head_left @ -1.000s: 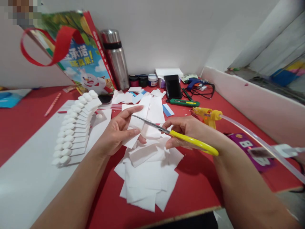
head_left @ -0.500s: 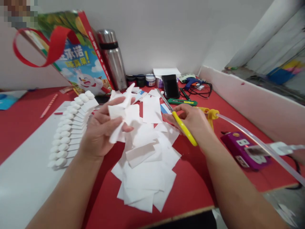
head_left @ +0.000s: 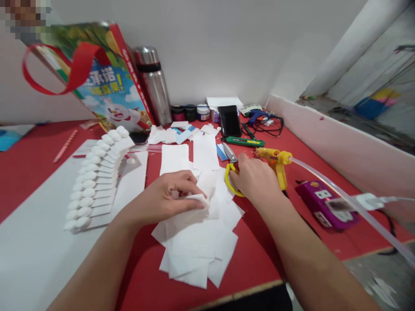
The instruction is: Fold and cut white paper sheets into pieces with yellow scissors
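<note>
My left hand (head_left: 177, 194) pinches a folded piece of thin white paper (head_left: 198, 198) between thumb and fingers. It is low over a loose pile of white sheets (head_left: 194, 242). My right hand (head_left: 257, 175) is closed at a pair of scissors (head_left: 229, 183) with yellow handles, low over the table, their blades pointing away from me. Part of the handles is hidden under the fingers. Just beyond that hand stands a yellow glue gun (head_left: 280, 170) with a clear glue stick in its back. Two white rectangles, one a flat sheet (head_left: 206, 151), lie beyond the pile.
On the left, a fan of white strips with round white pads (head_left: 89, 183) rests on a white board (head_left: 35, 242). A bag (head_left: 113, 86), steel flask (head_left: 155, 86), paint jars (head_left: 190, 113), black phone-like object (head_left: 230, 121), green cutter (head_left: 244, 141) and purple box (head_left: 327, 203) surround the red table.
My left hand has come down and right with the white paper, from raised to just over the pile. My right hand has lowered the scissors to the table beside the glue gun.
</note>
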Demonstrator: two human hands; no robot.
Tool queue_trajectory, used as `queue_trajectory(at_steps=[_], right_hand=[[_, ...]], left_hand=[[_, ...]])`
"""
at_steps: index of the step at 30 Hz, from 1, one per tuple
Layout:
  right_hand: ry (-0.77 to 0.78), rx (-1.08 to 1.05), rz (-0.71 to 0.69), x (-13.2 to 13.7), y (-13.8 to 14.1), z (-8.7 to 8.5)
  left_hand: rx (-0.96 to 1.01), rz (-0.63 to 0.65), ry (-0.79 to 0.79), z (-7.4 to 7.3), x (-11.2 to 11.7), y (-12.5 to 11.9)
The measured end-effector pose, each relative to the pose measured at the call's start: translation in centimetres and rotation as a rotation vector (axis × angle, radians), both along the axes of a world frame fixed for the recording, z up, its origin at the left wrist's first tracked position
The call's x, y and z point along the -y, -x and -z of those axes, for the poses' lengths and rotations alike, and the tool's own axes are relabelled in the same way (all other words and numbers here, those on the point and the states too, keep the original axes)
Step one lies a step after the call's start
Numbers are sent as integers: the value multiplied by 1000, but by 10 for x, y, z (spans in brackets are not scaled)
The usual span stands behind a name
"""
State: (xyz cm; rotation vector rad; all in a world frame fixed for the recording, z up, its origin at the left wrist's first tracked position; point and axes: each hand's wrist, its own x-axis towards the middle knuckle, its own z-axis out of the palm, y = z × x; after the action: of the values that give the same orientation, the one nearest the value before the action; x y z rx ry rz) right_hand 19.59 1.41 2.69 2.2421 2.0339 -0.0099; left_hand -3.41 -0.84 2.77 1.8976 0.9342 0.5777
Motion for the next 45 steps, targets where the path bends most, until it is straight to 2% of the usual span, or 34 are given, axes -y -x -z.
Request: queue_trajectory(at_steps=[2, 5, 7, 9, 12, 14, 17, 20, 23, 26, 28, 30, 32, 34, 36, 40, 45], right_hand=[[17, 34, -33, 2, 3, -4], [10, 38, -71, 0, 6, -16], [-35, 8, -144, -5, 10, -22], [-81, -45, -266, -12, 17, -24], [-98, -94, -443, -22, 28, -11], [-117, -111, -497, -27, 33, 4], [-118, -159, -480, -33, 32, 23], [-191, -378, -400, -38, 23, 28], [-307, -837, -289, -40, 13, 23], [-277, -1293, -221, -36, 10, 15], [-234, -1442, -252, -30, 14, 11], [-210, -1451, -377, -23, 22, 11], [-203, -1391, -578, -16, 30, 13], [-218, -1317, -755, -12, 37, 17], [-251, -1261, -848, -10, 41, 22], [-268, -1250, -844, -10, 41, 22], [-140, -1348, -605, -8, 40, 12]], left_hand=[[-128, -73, -91, 5, -3, 1], [-243, -146, -345, 14, -9, 3], [-224, -159, -452, 19, -11, 4], [-173, -174, -489, 22, -11, 3], [-179, -185, -521, 27, -12, 0], [-233, -154, -522, 30, -13, -2], [-300, -134, -514, 34, -16, -4], [-310, -163, -508, 36, -17, -5], [-205, -237, -451, 34, -16, -6], [54, -459, -309, 29, -14, -7], [244, -613, -154, 25, -12, -8], [438, -677, 26, 22, -12, -9], [603, -641, 185, 20, -11, -11], [692, -584, 278, 19, -11, -11], [714, -544, 297, 19, -10, -11], [687, -503, 262, 20, -9, -9], [598, -454, 221, 22, -6, -7]])
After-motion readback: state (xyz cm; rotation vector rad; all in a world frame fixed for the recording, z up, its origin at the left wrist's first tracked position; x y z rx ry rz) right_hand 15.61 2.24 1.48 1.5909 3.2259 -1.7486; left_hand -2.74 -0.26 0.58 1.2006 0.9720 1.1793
